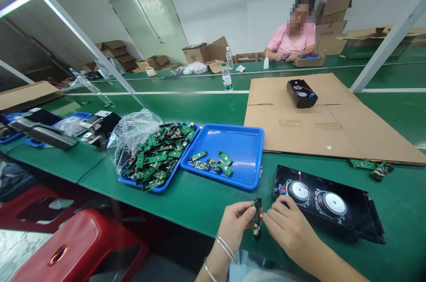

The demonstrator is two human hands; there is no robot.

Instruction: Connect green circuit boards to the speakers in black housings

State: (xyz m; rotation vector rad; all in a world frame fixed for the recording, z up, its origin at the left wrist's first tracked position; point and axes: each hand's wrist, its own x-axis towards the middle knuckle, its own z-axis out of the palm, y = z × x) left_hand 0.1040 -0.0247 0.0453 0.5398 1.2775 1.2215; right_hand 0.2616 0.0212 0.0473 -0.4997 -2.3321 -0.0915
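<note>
Left hand (231,224): closed in a narrow pinch, thumb and fingers on a green circuit board (257,222), which stands roughly upright over the near edge of the green bench (186,206). Right hand (289,229): fingers curled and drawn close together, tips at the board's right side by a small red part. Cannot tell whether they grip it or only touch.

Step in hand, as judged: fine two-handed work on this one board. Next move calls for a steady left pinch and small, aligned fingertip motion on the right, with light pressure around the raised components.

Just beyond the right hand, the open black housing (359,220) lies slanted on the bench, with two round speakers (300,191) (334,203) in it and a thin red wire among them. Contact between hand and housing: unclear.

To the left, a blue tray (244,146) bears a few boards; beside it, farther left, a second tray (166,188) is heaped with more. Far right: cardboard sheet (299,140) bearing a small black box (304,101).
</note>
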